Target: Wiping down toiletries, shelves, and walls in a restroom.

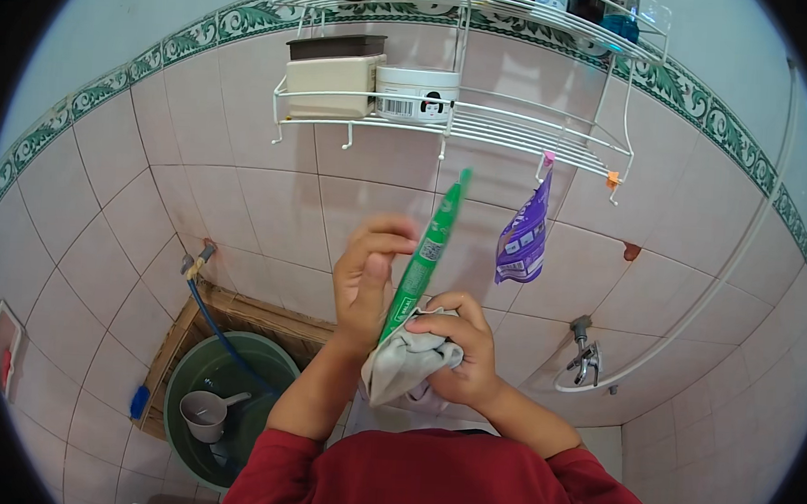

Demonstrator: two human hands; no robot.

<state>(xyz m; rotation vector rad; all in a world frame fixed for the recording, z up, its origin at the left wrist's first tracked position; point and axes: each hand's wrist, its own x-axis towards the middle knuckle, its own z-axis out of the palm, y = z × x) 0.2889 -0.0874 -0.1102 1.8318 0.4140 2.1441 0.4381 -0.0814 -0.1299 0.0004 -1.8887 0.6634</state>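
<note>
A slim green packet or tube (419, 270) with printed writing stands tilted in front of me, its narrow tip upward and blurred. My right hand (463, 351) grips a crumpled grey-white cloth (407, 368), which wraps the packet's lower end. Beside the packet on the left is my left hand (368, 277), its fingers raised and bent, the fingertips close to the packet's edge. Whether those fingertips touch it I cannot tell. The thumb of my left hand points up.
A white wire rack (539, 139) above holds a cream container (330, 87) and a white jar (417, 95). A purple pouch (524, 241) hangs from it. Lower left, a green tub (176, 404) contains a dipper (203, 412); a tap (584, 361) and hose are at right.
</note>
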